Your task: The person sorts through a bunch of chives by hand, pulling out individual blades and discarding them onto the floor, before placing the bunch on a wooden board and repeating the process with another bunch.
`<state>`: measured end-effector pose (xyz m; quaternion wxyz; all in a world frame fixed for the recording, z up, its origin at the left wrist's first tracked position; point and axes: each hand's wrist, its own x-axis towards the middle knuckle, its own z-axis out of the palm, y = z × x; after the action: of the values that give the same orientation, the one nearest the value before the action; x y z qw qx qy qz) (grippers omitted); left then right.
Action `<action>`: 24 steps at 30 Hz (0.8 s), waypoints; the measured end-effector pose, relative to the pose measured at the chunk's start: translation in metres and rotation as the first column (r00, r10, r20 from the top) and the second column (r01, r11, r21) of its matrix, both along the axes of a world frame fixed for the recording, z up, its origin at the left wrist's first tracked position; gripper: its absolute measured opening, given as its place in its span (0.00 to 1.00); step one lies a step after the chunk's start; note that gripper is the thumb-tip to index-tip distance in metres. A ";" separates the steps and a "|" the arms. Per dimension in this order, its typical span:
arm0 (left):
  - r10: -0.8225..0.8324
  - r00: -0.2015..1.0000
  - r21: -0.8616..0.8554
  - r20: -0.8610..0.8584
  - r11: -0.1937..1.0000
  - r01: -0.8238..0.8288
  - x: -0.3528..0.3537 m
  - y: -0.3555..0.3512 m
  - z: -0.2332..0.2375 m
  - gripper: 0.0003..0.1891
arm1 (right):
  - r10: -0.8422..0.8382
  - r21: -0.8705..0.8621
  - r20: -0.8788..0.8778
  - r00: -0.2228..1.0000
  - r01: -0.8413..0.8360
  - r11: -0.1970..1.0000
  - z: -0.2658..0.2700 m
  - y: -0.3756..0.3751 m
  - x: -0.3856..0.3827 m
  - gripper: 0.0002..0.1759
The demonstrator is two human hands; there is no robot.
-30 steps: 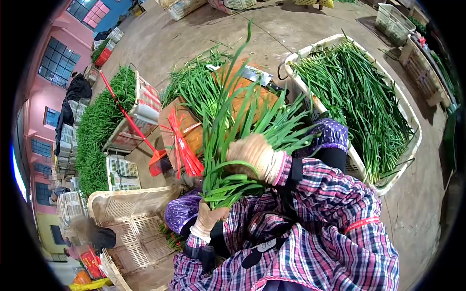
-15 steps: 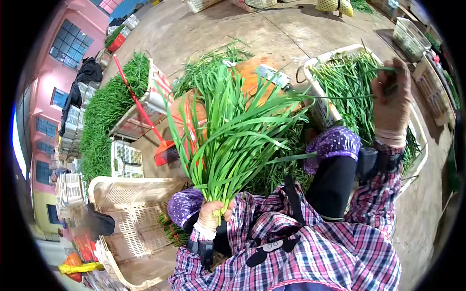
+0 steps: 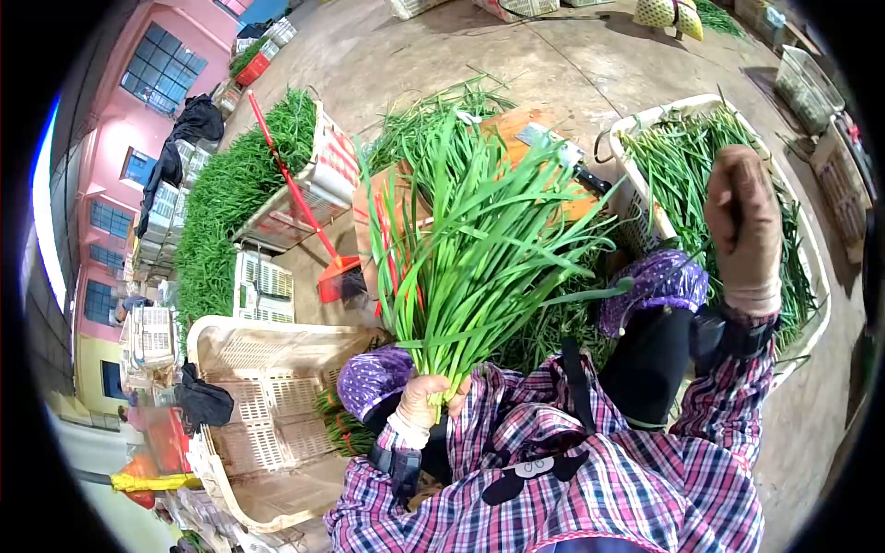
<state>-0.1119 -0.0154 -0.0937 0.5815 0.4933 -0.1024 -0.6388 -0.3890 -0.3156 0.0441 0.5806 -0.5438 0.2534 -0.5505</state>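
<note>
My left hand [image 3: 431, 396] is closed round the pale lower ends of a bunch of garlic chives [image 3: 479, 267]. The long flat leaves fan upward and to the right, hiding part of what lies behind. At the right, my right hand [image 3: 745, 217] is raised above a crate of chives, apart from the bunch. Its fingers are curled and pressed together; whatever they hold, if anything, is hidden. Behind the bunch, a cleaver [image 3: 553, 143] with a black handle rests on a wooden board [image 3: 516, 124], beside a loose heap of chives [image 3: 406, 124].
A white crate [image 3: 659, 217] full of chives stands at right. At lower left sits a worn plastic crate [image 3: 263, 419] with tied bundles [image 3: 346, 429] beside my knee. A red-handled broom [image 3: 300, 198] leans against a chive-filled crate [image 3: 318, 175].
The long leaf stretched between the bunch and my right hand no longer shows there. My right hand has turned, fingers curled over. The view has shifted, moving the scene rightward.
</note>
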 end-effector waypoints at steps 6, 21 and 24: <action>-0.025 0.998 0.026 0.050 0.999 0.023 -0.005 0.001 0.006 0.23 | 0.271 0.057 -0.074 0.960 -0.267 0.962 0.017 0.042 0.040 0.18; -0.129 0.987 -0.050 0.100 0.990 0.135 -0.010 0.001 0.012 0.17 | -0.077 -0.574 -0.658 0.749 -0.432 0.696 -0.007 0.051 0.087 0.12; -0.060 0.989 0.021 0.133 0.998 0.058 -0.015 0.000 0.018 0.21 | -0.270 -0.549 -0.804 0.530 -0.487 0.679 -0.014 0.054 0.092 0.14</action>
<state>-0.1274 -0.0159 -0.0762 0.5500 0.5366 -0.1500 -0.6221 -0.2972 -0.2615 0.0305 0.1554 -0.9353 0.2215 -0.2283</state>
